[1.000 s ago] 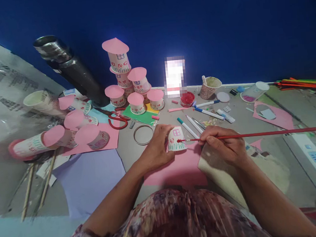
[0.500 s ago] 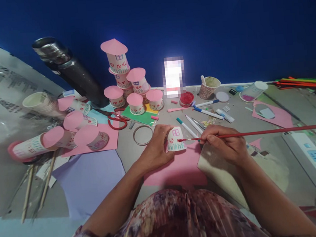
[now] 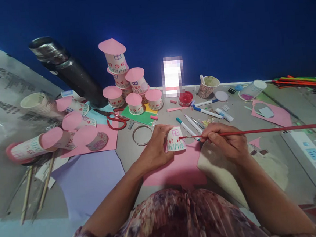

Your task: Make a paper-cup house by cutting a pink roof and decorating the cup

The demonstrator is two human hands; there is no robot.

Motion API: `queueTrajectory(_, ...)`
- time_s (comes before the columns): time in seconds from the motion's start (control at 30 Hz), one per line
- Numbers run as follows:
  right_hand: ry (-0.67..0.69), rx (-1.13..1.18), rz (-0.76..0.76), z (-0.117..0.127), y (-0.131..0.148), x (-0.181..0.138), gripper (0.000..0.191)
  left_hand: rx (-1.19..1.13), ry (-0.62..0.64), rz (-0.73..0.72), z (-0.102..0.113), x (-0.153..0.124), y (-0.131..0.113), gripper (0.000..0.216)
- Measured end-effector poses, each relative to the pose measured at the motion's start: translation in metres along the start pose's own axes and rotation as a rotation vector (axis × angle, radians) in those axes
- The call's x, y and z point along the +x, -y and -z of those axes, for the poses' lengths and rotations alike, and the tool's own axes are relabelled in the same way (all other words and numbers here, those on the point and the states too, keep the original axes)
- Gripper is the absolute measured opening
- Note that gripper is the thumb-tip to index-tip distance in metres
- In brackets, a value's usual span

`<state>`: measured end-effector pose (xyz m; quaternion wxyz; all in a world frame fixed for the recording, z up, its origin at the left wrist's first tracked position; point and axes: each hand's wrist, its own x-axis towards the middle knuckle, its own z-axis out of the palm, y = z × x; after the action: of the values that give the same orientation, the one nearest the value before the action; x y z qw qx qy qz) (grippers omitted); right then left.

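My left hand (image 3: 155, 146) is wrapped round a small upturned paper cup (image 3: 175, 139) drawn with a pink window, red flowers and green grass. It stands on a pink paper sheet (image 3: 176, 168). My right hand (image 3: 226, 142) pinches a long red paintbrush (image 3: 258, 130), whose tip touches the cup's right side. The brush handle runs off to the right edge.
A stack of finished cup houses with pink roofs (image 3: 127, 80) stands behind, more lie at left (image 3: 76, 131). Red scissors (image 3: 116, 120), a tape ring (image 3: 142, 134), markers (image 3: 202, 114), a red paint pot (image 3: 185, 98), a patterned cup (image 3: 208, 86), a metal flask (image 3: 65, 69) and a lilac sheet (image 3: 88, 180) surround me.
The brush tip has shifted slightly along the cup's right side. My left hand keeps the cup steady. The view has drifted a little.
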<state>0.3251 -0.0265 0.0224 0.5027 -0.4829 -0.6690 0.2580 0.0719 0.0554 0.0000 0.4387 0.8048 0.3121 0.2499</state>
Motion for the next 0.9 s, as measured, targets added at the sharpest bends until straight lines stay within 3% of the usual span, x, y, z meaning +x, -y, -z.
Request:
queueTrajectory(0.17, -0.030, 0.005, 0.002, 0.0040, -0.0006, -0.0013, 0.022, -0.004, 0.011, 0.010, 0.0017, 0.0000, -0.0017, 0.064)
queueTrajectory(0.5, 0.048, 0.012, -0.016, 0.0020, -0.0011, -0.0003, 0.026, 0.031, -0.001, -0.020, 0.0015, -0.0005, 0.0031, 0.065)
queueTrajectory(0.7, -0.053, 0.014, -0.061, 0.0030, -0.0027, -0.0036, 0.023, 0.060, 0.002, -0.033, 0.0014, -0.0019, 0.0052, 0.069)
queueTrajectory(0.9, 0.001, 0.004, -0.059, 0.0009, -0.0052, -0.0025, 0.027, 0.035, -0.005, -0.020, 0.0007, -0.0012, 0.0028, 0.065)
